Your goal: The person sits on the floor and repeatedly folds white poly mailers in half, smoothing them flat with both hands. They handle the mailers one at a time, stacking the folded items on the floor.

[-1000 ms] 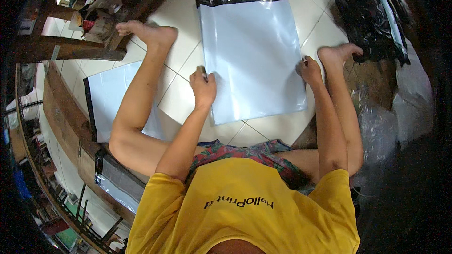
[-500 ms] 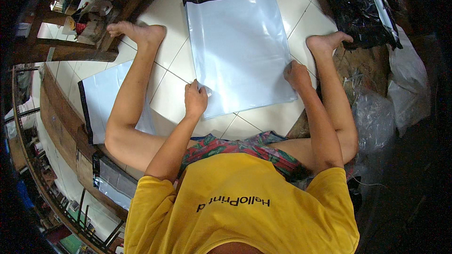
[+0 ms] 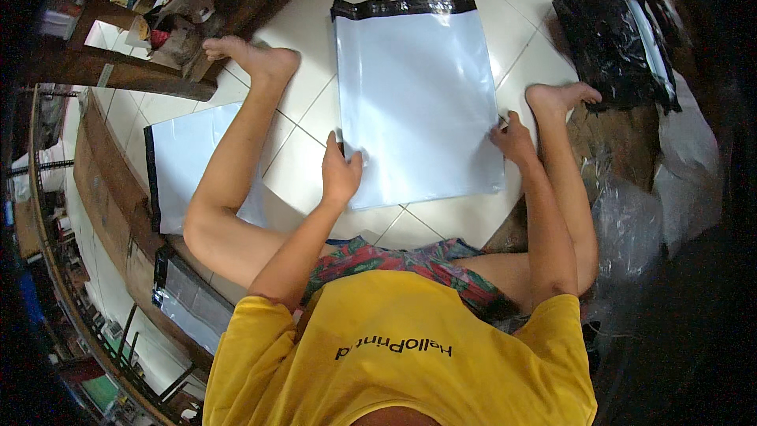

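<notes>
Fingers [image 3: 332, 144], head view: opened on both hands; curled at the edges half a second ago. Left hand [image 3: 341, 177]: eight o'clock of pale plastic bag [image 3: 418, 102]. Right hand [image 3: 515, 142]: its four. Bag: flat, twelve o'clock, apparently let go.

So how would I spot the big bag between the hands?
On the tiled floor, look between the legs. The big pale bag lies flat there. Its black strip lines the far edge; the other pale bag has its strip at left.
</notes>
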A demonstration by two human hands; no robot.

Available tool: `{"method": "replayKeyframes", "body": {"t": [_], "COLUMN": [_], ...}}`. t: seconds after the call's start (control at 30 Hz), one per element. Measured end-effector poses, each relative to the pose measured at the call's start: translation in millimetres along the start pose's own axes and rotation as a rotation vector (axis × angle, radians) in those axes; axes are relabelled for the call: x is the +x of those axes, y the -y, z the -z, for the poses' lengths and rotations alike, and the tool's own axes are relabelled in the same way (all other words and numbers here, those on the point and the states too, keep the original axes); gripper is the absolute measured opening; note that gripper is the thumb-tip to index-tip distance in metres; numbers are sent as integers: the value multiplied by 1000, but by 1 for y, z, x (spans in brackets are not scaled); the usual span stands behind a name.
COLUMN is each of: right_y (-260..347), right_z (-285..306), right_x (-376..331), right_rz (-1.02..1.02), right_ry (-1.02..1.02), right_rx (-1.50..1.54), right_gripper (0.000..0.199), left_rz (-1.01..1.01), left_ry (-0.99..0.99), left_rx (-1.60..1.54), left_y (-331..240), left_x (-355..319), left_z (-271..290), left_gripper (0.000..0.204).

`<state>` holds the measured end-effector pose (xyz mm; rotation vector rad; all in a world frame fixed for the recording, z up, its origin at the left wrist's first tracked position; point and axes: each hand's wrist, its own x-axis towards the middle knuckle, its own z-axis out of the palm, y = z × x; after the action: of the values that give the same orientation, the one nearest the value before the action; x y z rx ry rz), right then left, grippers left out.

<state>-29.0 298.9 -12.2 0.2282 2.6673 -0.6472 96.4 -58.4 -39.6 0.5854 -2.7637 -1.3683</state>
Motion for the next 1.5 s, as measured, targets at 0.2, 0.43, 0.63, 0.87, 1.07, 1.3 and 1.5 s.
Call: {"method": "replayKeyframes", "body": {"t": [0.2,0.43,0.63,0.87,1.07,1.3,1.5], "right_y": [-14,33,13,40,66,30,19], "right_z": [-3,9,15,6,20,23,8], "right_x": [86,83,121,167,143,134,56], "right_rz": [59,110,107,112,70,-1,-68], "right_ry": [-116,12,-72,-65,11,11,-26], "right_rx": [80,-59,-52,14,67,-4,19], "right_gripper": [48,39,43,36,34,40,33], "left_rz": [102,138,72,55,42,26,133], "left_ry": [12,-61,-28,-57,-90,-44,170], "left_rx": [66,197,196,263,322,179,52], "left_y": [-16,-20,6,-31,-31,-26,0], "left_x": [108,125,179,228,223,204,91], "left_z": [-2,-28,-17,-18,-31,-19,-2], "left_gripper": [49,36,39,33,29,39,37]}}
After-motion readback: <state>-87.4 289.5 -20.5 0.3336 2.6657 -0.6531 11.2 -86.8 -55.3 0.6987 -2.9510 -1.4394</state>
